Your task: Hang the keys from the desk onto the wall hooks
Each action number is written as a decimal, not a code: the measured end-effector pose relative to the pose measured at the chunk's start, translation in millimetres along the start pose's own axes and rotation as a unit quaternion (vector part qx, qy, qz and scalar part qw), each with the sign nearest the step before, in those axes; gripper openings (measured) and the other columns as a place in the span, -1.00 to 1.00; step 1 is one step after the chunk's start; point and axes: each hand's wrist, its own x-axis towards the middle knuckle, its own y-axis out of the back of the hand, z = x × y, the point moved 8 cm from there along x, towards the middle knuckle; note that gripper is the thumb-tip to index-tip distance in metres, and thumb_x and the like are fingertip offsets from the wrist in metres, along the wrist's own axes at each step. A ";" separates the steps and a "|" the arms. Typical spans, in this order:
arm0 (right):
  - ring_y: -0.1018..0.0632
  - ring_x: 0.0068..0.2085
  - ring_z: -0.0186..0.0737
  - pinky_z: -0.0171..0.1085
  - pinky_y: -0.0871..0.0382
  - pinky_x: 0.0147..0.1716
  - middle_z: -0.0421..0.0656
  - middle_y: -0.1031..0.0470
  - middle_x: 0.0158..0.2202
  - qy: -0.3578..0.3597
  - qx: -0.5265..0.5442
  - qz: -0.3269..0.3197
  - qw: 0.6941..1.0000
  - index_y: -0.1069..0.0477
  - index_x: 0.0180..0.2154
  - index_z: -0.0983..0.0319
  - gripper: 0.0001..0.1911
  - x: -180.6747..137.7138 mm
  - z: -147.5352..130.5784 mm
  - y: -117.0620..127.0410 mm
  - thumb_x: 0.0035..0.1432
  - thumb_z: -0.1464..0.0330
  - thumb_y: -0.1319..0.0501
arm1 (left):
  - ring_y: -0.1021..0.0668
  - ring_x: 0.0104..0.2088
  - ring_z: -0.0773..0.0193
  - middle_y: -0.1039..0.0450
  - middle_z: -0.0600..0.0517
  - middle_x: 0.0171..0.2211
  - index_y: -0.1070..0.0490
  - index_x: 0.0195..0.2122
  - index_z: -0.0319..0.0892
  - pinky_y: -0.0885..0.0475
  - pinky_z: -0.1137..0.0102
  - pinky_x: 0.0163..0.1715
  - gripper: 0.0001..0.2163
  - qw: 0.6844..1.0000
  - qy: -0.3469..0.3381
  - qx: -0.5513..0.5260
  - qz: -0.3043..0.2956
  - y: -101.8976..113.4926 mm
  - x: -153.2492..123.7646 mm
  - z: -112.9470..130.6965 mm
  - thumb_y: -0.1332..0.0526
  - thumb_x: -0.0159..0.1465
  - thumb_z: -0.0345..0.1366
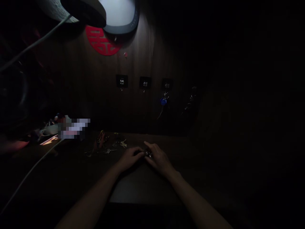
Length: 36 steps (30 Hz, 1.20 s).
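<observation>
Right of loose keys (123,144), left hand (132,155) and right hand (159,157) surround shiny metal (148,154); can't tell whether fingers clamp it.

Very dim overall, almost black far to the right of the red cutout (102,40). Brightest just above it, on a pale rounded panel (120,12) (glowing or merely lit, hard to tell). Fading down the wooden wall (143,47). Murky over the left hand (130,156) and right hand (159,156), well below it, with glints on a shiny object (148,153) between. Blurred on a reddish shape (15,145) far to its lower left, pixelated over a pale patch (79,125) nearer.
</observation>
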 end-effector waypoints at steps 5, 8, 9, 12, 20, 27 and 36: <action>-0.40 -0.05 -0.15 -0.12 -0.37 -0.09 -0.09 -0.33 -0.07 -0.027 0.034 -0.001 0.999 0.07 0.20 0.07 -0.36 0.0 0.3 2.8 0.13 0.36 -0.12 | -0.45 -0.33 0.28 -0.45 0.07 -0.41 -0.39 -0.39 -0.19 -0.32 0.44 -0.27 -0.76 0.999 -0.001 -0.014 0.044 8.6 1.7 0.4 -0.03 0.21 -0.16; -0.43 -0.09 -0.18 -0.15 -0.38 -0.11 -0.08 -0.36 -0.10 -0.035 0.052 0.001 0.998 0.01 0.19 0.10 -0.45 0.6 0.2 4.2 0.18 0.36 -0.05 | -0.42 -0.35 0.30 -0.41 0.08 -0.43 -0.36 -0.39 -0.19 -0.31 0.45 -0.29 -0.75 0.999 0.005 -0.017 0.050 9.6 2.0 -0.7 0.00 0.22 -0.16; -0.44 -0.11 -0.19 -0.17 -0.37 -0.12 -0.08 -0.37 -0.12 -0.034 0.057 0.008 0.998 -0.05 0.16 0.12 -0.51 1.0 0.0 5.6 0.19 0.37 -0.03 | -0.41 -0.36 0.31 -0.40 0.08 -0.44 -0.35 -0.40 -0.19 -0.31 0.45 -0.30 -0.75 0.999 0.007 -0.018 0.048 9.2 1.8 -0.5 0.01 0.22 -0.15; -0.46 -0.17 -0.23 -0.24 -0.36 -0.16 -0.09 -0.41 -0.21 -0.035 0.070 0.038 0.996 -0.28 -0.02 0.19 -0.70 2.2 0.2 10.7 0.21 0.40 0.03 | -0.38 -0.40 0.32 -0.35 0.09 -0.48 -0.33 -0.44 -0.20 -0.29 0.45 -0.33 -0.73 0.999 0.009 -0.020 0.035 6.5 0.8 2.1 0.02 0.22 -0.14; -0.44 -0.34 -0.30 -0.33 -0.30 -0.33 -0.18 -0.41 -0.39 -0.075 0.056 0.002 0.996 -0.36 -0.38 0.20 -0.84 2.2 5.9 2.2 0.18 0.34 -0.04 | -0.37 -0.42 0.34 -0.33 0.10 -0.51 -0.35 -0.48 -0.21 -0.27 0.47 -0.37 -0.72 0.999 0.009 -0.028 0.025 3.2 0.0 4.2 -0.01 0.20 -0.14; -0.43 -0.40 -0.33 -0.35 -0.27 -0.38 -0.21 -0.41 -0.45 -0.089 0.107 -0.008 0.990 -0.35 -0.45 0.21 -0.82 2.1 7.1 -1.6 0.16 0.35 -0.06 | -0.41 -0.40 0.30 -0.39 0.08 -0.50 -0.38 -0.49 -0.21 -0.30 0.44 -0.36 -0.67 0.999 0.032 -0.028 0.031 3.3 2.7 -3.5 0.01 0.20 -0.09; -0.45 -0.37 -0.31 -0.36 -0.30 -0.36 -0.21 -0.44 -0.46 -0.143 0.130 0.067 0.979 -0.37 -0.45 0.21 -0.78 0.6 23.8 7.7 0.16 0.29 -0.06 | -0.45 -0.33 0.29 -0.45 0.06 -0.40 -0.39 -0.35 -0.19 -0.34 0.44 -0.29 -0.81 0.999 0.022 -0.043 0.022 0.8 0.1 3.1 -0.12 0.15 -0.18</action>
